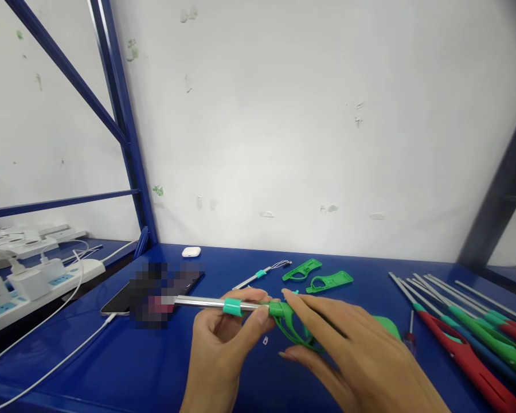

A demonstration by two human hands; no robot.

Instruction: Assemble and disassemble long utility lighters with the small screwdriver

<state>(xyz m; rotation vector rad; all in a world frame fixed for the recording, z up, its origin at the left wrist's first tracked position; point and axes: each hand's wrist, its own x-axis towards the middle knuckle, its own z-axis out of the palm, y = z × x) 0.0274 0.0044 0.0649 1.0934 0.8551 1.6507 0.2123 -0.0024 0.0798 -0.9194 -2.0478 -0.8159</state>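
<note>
A long-necked lighter lies across both hands, its metal tube pointing left and its green plastic handle to the right. My left hand pinches the tube between thumb and fingers, near a teal sleeve and where the tube meets the handle. Around the green handle, my right hand is closed, fingers above and thumb below, hiding most of it. On the table just beyond are two green handle halves and a loose metal tube with a teal sleeve and wires. A small white clip rests below the hands.
Several lighters with red, green and blue handles lie at the right, beside a screwdriver. At left are a phone on a white cable, a second dark device, a white earbud case and a power strip. Blue shelf posts flank the table.
</note>
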